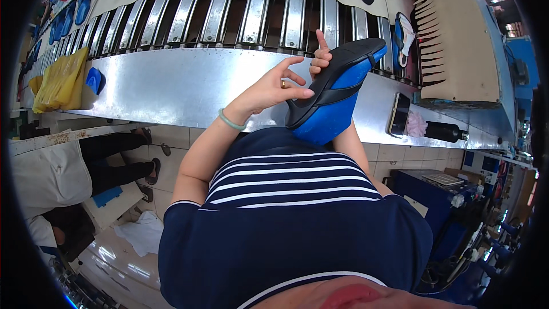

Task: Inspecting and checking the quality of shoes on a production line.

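Observation:
Over the front edge of the bench I hold a black strappy sandal fitted on a blue shoe last. Its toe points to the upper right, and its heel end is close to my striped shirt. My right hand supports it from behind; only some fingers show past the sole's edge, and the palm is hidden. My left hand, with a ring on one finger, has its thumb against the black sole near the heel. The other left fingers are spread, away from the sandal.
A conveyor of metal rollers runs behind the metal ledge. Yellow plastic and a blue piece lie left. Right are a phone, a black bottle, another sandal and a fringed machine opening. Someone stands left.

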Motion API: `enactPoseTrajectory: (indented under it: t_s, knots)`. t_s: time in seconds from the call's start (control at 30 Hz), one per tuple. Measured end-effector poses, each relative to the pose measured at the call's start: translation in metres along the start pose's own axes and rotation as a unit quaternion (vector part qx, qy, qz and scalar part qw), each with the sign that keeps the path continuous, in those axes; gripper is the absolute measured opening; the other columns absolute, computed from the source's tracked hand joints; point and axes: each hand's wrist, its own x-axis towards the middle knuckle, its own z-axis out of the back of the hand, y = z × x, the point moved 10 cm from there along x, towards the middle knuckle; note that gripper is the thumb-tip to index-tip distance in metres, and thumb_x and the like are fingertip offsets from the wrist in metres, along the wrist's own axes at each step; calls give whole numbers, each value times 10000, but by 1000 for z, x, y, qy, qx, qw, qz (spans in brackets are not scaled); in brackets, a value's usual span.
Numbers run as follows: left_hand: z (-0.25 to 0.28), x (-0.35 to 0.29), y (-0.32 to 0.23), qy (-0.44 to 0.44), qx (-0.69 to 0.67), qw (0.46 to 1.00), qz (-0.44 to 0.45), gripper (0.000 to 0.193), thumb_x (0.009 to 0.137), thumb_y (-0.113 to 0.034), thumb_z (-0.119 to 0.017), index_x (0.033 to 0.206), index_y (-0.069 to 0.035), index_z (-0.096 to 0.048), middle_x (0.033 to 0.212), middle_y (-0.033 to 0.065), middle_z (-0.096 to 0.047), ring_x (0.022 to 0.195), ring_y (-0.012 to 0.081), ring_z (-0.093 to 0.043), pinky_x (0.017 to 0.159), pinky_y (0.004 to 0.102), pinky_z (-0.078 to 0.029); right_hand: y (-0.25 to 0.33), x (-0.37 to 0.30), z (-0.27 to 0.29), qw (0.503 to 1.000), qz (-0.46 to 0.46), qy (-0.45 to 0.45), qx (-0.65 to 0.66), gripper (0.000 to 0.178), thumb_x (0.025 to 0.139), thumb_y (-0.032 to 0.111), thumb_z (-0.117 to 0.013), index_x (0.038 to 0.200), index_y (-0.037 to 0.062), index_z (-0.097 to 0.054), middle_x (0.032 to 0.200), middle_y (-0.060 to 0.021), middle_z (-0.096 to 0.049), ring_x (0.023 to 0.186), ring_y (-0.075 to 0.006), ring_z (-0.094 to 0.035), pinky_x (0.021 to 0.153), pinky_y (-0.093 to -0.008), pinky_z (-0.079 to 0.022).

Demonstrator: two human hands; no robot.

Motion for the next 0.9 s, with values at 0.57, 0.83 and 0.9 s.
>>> enactPoseTrajectory:
  t_s: [0.57, 0.83, 0.9]
  knots:
    - [-11, 30, -12, 21, 24, 999, 34, 919, 549, 29, -880, 1353, -79, -448, 956, -14, -556, 729, 88, -621, 521, 262, -578, -30, -7, -6, 998, 24, -48, 38, 345, 956, 331, -566, 1197, 85, -551, 986, -148, -599, 1072, -332, -606, 1067, -464, -469]
    - [0, 41, 8, 13, 44, 997, 56, 684, 642, -65, -860, 1213, -94, -483, 701, -68, -496, 618, 109, -626, 497, 297, -583, -28, -20, 44, 984, 56, -170, 7, 369, 978, 366, -515, 1194, 68, -535, 979, -150, -565, 1016, -309, -601, 975, -416, -535]
    - [2, 43, 9, 6, 53, 997, 62, 634, 655, -87, -861, 1169, -86, -490, 696, -59, -503, 559, 112, -607, 471, 293, -571, -34, -25, 51, 981, 37, -190, 4, 371, 979, 367, -513, 1196, 67, -533, 980, -149, -561, 1011, -306, -598, 966, -412, -536]
